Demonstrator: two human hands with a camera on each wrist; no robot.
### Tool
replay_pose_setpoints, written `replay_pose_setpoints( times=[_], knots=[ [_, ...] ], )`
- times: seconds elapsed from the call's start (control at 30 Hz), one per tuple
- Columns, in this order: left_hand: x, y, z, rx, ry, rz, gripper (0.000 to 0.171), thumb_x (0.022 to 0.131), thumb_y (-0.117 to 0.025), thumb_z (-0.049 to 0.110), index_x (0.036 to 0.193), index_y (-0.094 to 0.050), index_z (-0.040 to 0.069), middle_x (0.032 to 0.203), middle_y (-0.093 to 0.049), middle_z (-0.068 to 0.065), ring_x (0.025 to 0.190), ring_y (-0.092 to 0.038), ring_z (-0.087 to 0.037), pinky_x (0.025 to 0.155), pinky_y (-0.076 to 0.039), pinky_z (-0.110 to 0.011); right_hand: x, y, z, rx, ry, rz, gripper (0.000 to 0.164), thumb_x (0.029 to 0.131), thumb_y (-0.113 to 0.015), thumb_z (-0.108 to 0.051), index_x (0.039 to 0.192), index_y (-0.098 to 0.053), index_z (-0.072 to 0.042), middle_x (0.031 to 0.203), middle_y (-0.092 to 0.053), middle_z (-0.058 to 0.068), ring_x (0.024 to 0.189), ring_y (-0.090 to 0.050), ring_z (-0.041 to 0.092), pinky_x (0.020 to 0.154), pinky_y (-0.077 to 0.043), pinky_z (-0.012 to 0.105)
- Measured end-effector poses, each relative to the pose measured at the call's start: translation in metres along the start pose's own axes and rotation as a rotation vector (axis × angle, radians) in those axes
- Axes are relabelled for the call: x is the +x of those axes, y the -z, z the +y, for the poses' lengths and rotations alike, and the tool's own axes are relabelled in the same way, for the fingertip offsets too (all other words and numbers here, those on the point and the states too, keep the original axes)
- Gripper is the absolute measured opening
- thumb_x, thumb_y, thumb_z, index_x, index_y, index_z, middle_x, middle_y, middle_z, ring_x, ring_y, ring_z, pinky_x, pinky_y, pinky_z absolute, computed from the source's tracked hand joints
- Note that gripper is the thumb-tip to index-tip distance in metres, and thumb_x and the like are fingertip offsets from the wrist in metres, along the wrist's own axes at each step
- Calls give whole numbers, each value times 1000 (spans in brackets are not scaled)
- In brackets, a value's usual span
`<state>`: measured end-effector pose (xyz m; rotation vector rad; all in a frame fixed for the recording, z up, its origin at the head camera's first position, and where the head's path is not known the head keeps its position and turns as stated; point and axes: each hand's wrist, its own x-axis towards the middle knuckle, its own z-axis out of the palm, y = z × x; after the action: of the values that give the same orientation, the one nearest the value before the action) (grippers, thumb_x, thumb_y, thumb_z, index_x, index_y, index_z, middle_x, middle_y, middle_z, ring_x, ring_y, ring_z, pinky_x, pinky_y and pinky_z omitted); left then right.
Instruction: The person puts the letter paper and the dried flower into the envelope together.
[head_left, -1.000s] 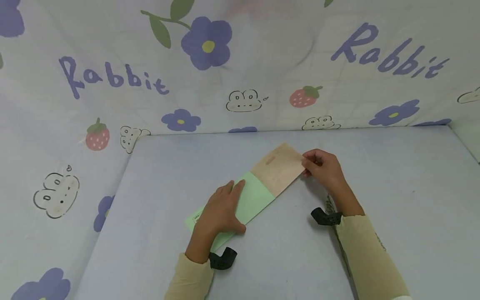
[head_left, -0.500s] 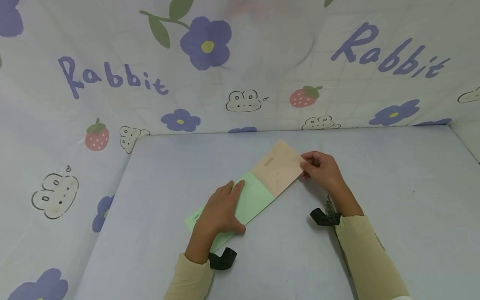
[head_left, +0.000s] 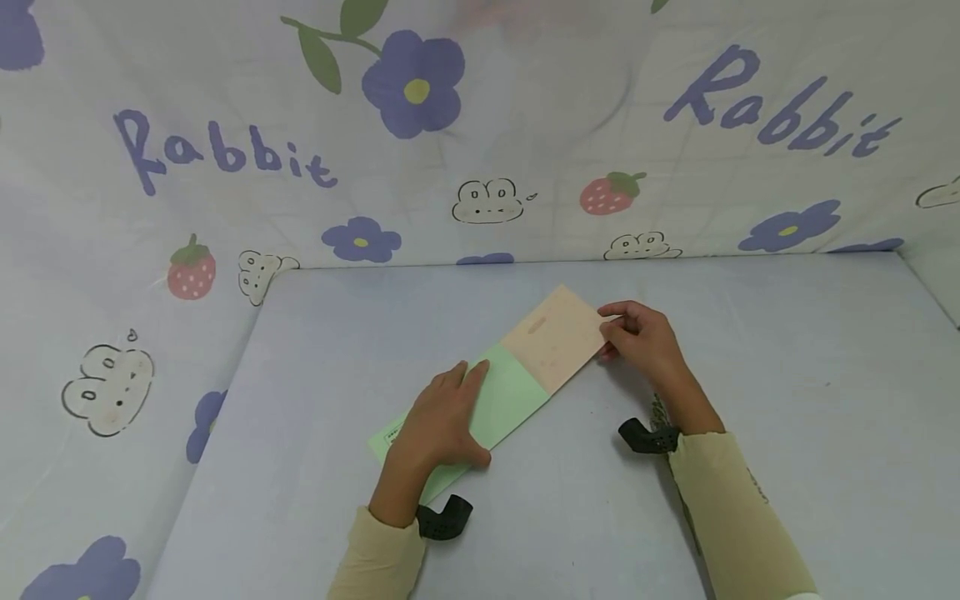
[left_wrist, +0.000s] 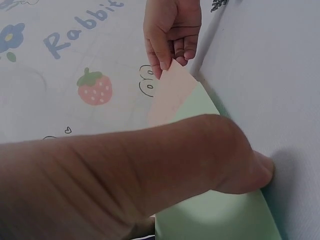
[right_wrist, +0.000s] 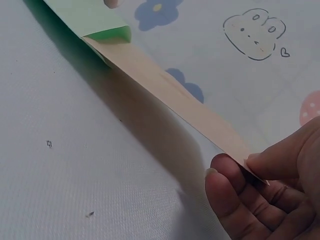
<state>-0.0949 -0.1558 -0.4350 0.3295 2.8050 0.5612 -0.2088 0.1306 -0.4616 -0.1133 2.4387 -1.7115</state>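
A light green paper envelope (head_left: 498, 398) lies slantwise on the table, with small print near its lower left end. From its mouth, seen gaping in the right wrist view, a tan card (head_left: 558, 337) sticks out. My left hand (head_left: 442, 417) lies across the envelope, fingers spread and pressing on it, thumb at the near edge. With thumb and fingers my right hand (head_left: 641, 337) pinches the outer right corner of the card. In the right wrist view that pinched end of the card (right_wrist: 175, 102) is lifted, with a shadow beneath. The card's other end is hidden inside the envelope.
A pale cloth covers the table (head_left: 300, 358). At its back rises a printed curtain (head_left: 525, 108) with flowers, strawberries and rabbit faces. A black wrist mount (head_left: 446, 517) sits on my left wrist and another black wrist mount (head_left: 648, 435) on the right.
My right hand has shifted slightly left with the card's corner, and the card's far corner has moved a little left too. The left hand and envelope stay in place.
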Motion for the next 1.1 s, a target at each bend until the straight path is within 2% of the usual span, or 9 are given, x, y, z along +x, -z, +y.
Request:
replay_pose_setpoints(
  times=[1.1],
  knots=[
    [-1,2,1,-15,-1,1,111,64,-87,25,157,-30,9,157,-32,-23,142,-33,-40,112,-32,-50,0,-9,0,26,-26,-14,28,98,-54,-6,124,-60,3,97,-66,22,70,-69,24,64,-58,34]
  ],
)
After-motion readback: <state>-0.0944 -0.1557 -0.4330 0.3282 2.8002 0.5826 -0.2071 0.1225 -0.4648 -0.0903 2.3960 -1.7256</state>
